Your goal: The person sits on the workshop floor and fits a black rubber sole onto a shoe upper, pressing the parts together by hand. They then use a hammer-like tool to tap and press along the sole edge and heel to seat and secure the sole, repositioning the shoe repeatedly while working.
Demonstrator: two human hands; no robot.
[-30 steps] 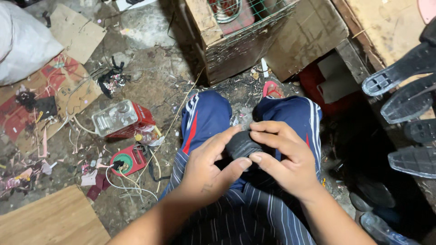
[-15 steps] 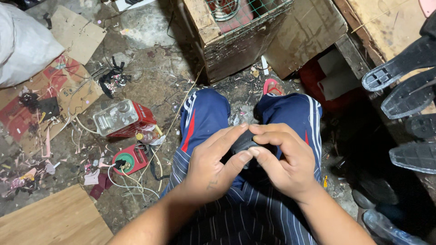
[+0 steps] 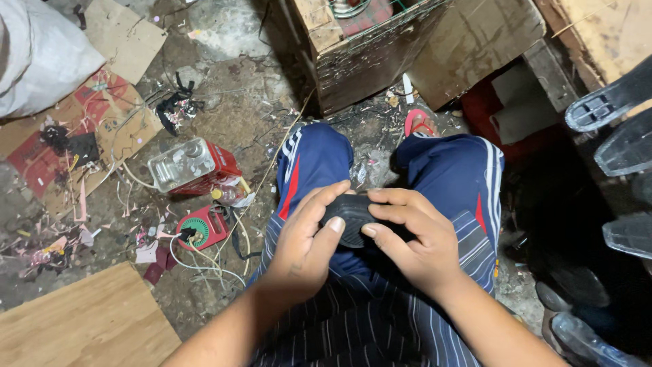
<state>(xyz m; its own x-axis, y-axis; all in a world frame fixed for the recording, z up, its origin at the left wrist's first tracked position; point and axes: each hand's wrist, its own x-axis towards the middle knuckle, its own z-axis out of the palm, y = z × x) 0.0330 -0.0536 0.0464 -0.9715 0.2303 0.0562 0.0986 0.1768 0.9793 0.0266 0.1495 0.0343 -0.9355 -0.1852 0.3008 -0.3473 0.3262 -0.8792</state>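
Both hands, left (image 3: 302, 248) and right (image 3: 414, 241), clasped around small black rounded part (image 3: 350, 219) over lap between blue-trousered knees, thumbs pressing top, apparently steadying it; red transformer (image 3: 193, 166) on floor nearby.

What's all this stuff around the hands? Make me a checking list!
surface: dirty ground strewn with scraps.
job's things: small black rounded object over the lap.
clutter: red box with clear plastic container; red part with green disc; cardboard pieces; wooden board.
grippers: left hand and right hand both grip the black object, fingers wrapped on it.
cables: pale wires tangled by the red part.
surroundings: wooden crate, white sack, black plastic pieces.
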